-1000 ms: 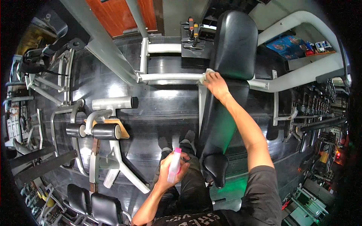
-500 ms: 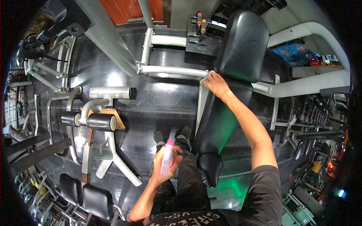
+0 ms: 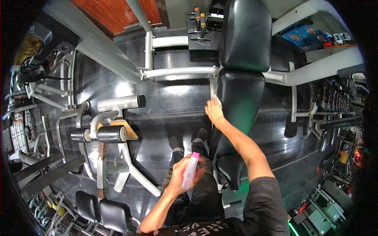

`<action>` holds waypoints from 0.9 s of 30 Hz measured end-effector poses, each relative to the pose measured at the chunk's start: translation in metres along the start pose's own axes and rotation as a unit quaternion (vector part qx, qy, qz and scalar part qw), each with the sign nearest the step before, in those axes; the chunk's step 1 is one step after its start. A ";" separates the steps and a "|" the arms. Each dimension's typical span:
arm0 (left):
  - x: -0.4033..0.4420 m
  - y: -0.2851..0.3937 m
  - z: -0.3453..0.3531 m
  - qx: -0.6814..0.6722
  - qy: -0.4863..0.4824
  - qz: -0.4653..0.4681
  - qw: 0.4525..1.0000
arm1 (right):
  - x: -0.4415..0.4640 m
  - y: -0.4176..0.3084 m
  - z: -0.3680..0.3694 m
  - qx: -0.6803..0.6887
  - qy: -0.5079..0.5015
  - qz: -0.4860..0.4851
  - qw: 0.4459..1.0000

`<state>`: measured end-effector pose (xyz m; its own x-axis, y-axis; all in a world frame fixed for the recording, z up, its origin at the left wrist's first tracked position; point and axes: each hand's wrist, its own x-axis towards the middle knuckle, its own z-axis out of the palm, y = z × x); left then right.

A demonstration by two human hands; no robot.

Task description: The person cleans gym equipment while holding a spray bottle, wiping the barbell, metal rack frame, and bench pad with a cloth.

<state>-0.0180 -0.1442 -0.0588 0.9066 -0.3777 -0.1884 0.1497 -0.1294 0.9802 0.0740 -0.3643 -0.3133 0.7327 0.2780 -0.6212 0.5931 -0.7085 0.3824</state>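
Nearest, the left hand point(image 3: 179, 175) wraps around an upright, pink-topped bottle point(image 3: 190, 172), probably tucked in close to leave the other arm room. Farther out, the right hand point(image 3: 214, 111), fingers together, covers a white cloth point(image 3: 219, 102) at the edge of the black padded bench point(image 3: 242, 98), perhaps flattened to suit that narrow side. A glossy dark floor point(image 3: 165, 112) surrounds it; beyond are a pale metal crossbar point(image 3: 181, 71) and a reddish-brown panel point(image 3: 114, 13).
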 end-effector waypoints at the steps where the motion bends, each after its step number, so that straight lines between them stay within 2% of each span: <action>1: 0.000 0.000 -0.002 0.017 -0.008 0.015 1.000 | -0.007 -0.021 0.015 0.042 0.015 -0.007 0.999; 2: -0.001 0.000 -0.003 0.034 -0.016 0.030 0.999 | -0.008 -0.044 0.027 0.059 -0.036 0.006 0.998; 3: -0.004 0.000 -0.004 0.012 -0.020 -0.003 1.000 | -0.018 -0.068 0.052 0.043 0.009 -0.022 0.999; 5: -0.008 -0.003 -0.005 0.013 -0.016 0.005 1.000 | -0.022 -0.121 0.102 0.166 0.047 -0.007 0.985; 6: -0.010 -0.004 -0.008 0.012 -0.012 0.017 1.000 | -0.036 -0.127 0.098 0.183 0.018 -0.028 0.983; 8: -0.014 -0.006 -0.015 0.042 -0.032 0.043 0.998 | -0.053 -0.134 0.102 0.335 0.007 -0.025 0.942; 9: -0.017 -0.005 -0.017 0.022 -0.028 0.023 0.999 | -0.063 -0.123 0.089 0.335 0.004 -0.017 0.942; 10: -0.020 -0.005 -0.017 0.002 -0.024 0.004 1.000 | -0.076 -0.097 0.058 0.429 -0.008 -0.017 0.903; 11: -0.022 -0.016 -0.016 -0.008 -0.005 0.045 0.999 | -0.084 -0.071 0.036 0.518 -0.020 -0.018 0.855; 12: -0.025 -0.016 -0.015 -0.037 -0.008 -0.002 0.999 | -0.078 -0.044 0.032 0.572 0.006 -0.068 0.817; 13: -0.024 -0.015 -0.014 -0.046 -0.004 0.003 0.999 | -0.077 -0.014 0.021 0.714 0.101 -0.106 0.684; 14: -0.024 -0.015 -0.014 -0.053 0.000 0.008 0.999 | -0.077 0.012 0.010 0.629 0.233 -0.023 0.741; 15: -0.024 -0.014 -0.014 -0.055 -0.003 0.011 0.998 | -0.091 0.050 -0.040 0.681 0.268 0.023 0.682; 16: -0.025 -0.013 -0.014 -0.059 -0.010 -0.003 0.998 | -0.088 0.076 -0.044 0.547 0.402 0.066 0.731; 17: -0.025 -0.013 -0.012 -0.063 -0.017 -0.018 0.998 | -0.092 0.101 -0.066 0.536 0.438 0.086 0.716; 18: -0.024 -0.014 -0.010 -0.063 -0.021 -0.018 0.998 | -0.078 0.115 -0.055 0.489 0.474 0.171 0.712; 20: -0.024 -0.016 -0.005 -0.059 -0.025 -0.002 0.998 | -0.064 0.125 -0.057 0.441 0.500 0.291 0.686; 22: -0.022 -0.013 0.001 -0.042 -0.031 -0.004 0.999 | -0.041 0.108 -0.021 0.409 0.416 0.328 0.743; 23: -0.021 -0.013 0.002 -0.026 -0.033 -0.006 0.999 | -0.036 0.092 -0.013 0.407 0.469 0.341 0.706; 26: -0.023 -0.018 0.006 -0.024 -0.040 0.001 0.999 | -0.041 0.047 0.002 0.398 0.463 0.367 0.702; 27: -0.021 -0.022 0.008 -0.008 -0.048 0.043 0.998 | -0.044 0.031 0.008 0.417 0.471 0.364 0.687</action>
<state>-0.0437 -0.1405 -0.0767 0.8748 -0.4724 -0.1074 0.0792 -0.0791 0.9937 0.0570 -0.4034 -0.2796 0.8571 -0.3291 0.3964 -0.1548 -0.8983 -0.4112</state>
